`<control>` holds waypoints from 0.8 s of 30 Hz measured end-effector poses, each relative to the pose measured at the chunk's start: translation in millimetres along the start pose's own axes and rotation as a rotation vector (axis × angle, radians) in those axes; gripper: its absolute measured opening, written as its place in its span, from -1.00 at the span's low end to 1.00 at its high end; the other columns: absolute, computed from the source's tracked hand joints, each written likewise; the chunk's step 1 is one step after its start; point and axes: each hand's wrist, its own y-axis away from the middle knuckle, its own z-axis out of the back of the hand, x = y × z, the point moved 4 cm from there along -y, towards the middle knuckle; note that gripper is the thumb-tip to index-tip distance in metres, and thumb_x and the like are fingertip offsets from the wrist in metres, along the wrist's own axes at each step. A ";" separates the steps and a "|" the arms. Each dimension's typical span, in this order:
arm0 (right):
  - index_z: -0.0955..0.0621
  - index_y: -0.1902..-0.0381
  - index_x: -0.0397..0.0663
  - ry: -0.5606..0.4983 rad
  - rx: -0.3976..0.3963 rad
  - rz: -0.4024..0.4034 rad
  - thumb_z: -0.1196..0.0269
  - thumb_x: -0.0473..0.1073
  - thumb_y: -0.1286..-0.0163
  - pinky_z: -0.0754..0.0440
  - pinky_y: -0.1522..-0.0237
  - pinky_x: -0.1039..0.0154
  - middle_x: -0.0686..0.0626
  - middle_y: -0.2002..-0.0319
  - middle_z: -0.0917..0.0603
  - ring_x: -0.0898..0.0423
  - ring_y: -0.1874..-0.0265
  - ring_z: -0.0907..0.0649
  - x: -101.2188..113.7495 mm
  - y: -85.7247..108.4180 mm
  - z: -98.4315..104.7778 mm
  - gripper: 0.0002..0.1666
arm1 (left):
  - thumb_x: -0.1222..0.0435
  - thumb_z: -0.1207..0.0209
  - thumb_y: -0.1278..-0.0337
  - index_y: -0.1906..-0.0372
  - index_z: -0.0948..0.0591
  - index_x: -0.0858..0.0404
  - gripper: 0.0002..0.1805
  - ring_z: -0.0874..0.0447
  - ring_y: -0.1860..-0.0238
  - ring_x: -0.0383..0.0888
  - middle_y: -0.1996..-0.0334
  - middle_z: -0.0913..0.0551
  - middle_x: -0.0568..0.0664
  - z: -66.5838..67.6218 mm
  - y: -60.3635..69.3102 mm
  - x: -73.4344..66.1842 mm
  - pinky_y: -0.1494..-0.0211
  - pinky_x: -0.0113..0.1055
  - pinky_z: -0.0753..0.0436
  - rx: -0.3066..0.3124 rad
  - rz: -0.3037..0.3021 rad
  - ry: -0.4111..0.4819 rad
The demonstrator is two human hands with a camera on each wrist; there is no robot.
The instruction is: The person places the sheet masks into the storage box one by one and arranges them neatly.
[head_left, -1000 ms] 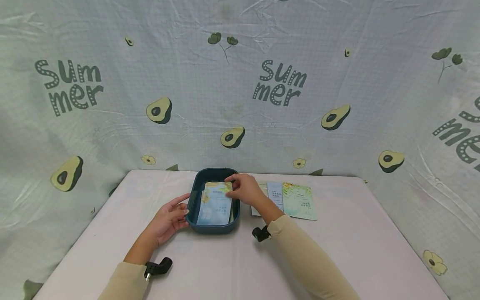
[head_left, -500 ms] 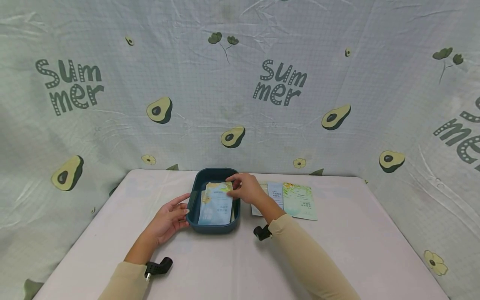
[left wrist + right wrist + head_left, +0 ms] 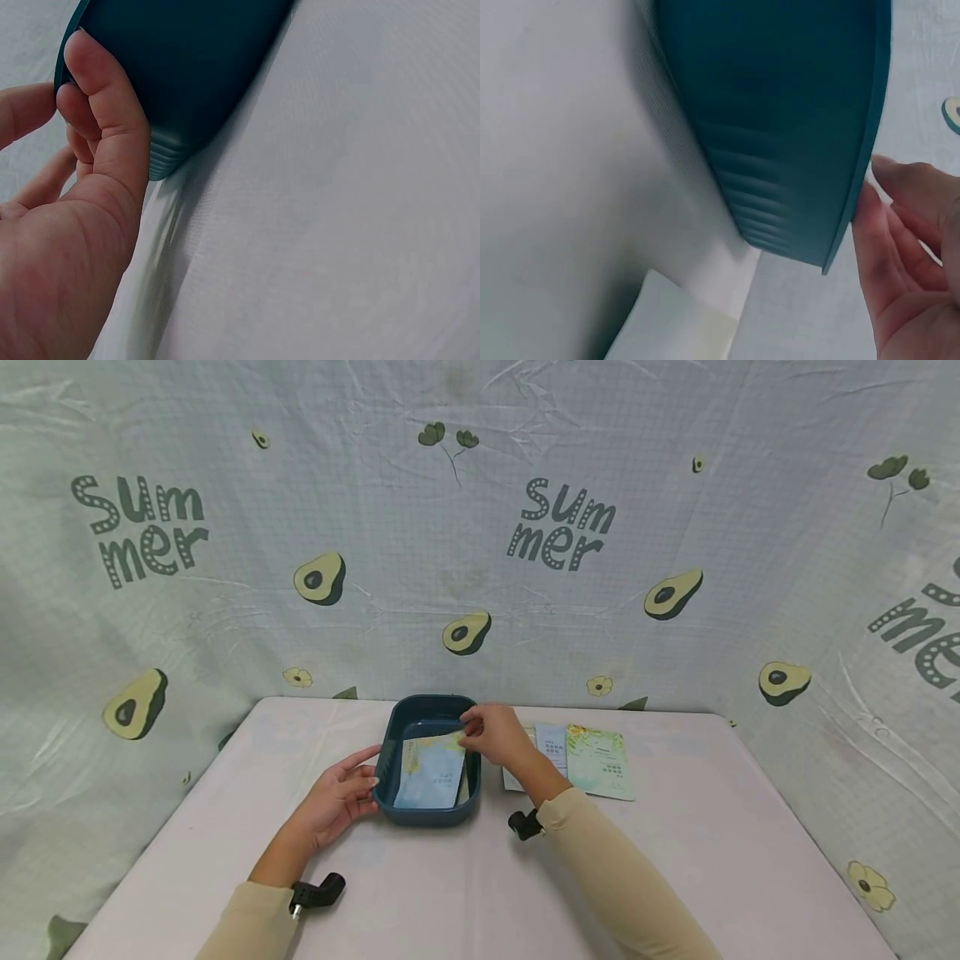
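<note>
A dark teal plastic basket [image 3: 426,817] stands at the back middle of the table. My left hand [image 3: 341,802] holds its left side; in the left wrist view, the fingers [image 3: 105,90] are at the rim and outer wall. Inside lies a flat blue printed packet [image 3: 429,772] with a yellowish top, at a slight slant. My right hand [image 3: 491,735] reaches over the right rim and pinches the packet's upper right corner. Part of another pale packet [image 3: 463,789] shows beneath it. In the right wrist view, the basket wall hides what the right fingertips [image 3: 883,165] touch.
Right of the basket lie a green floral packet [image 3: 600,762], a light blue packet [image 3: 551,747] and a pale one [image 3: 513,781] partly behind my right wrist. A white cloth covers the table [image 3: 420,893]. A printed curtain [image 3: 375,660] rises at its back edge.
The blue packet's upper edge has dropped lower into the basket and tilted, and my right fingers have followed it slightly. My left hand and the basket stay in place.
</note>
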 end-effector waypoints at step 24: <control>-0.75 0.00 -0.01 -0.097 -0.171 -0.043 -0.47 -0.07 -0.28 -0.74 0.07 0.21 0.05 0.20 -0.79 0.15 0.21 -0.73 -44.5 37.5 27.7 -0.65 | 0.47 -0.02 -0.44 -0.64 -0.03 0.25 -0.24 -0.65 0.32 -0.24 0.11 -0.55 -0.10 -1.0 -0.2 -0.3 0.19 -0.39 -0.71 0.008 0.003 0.002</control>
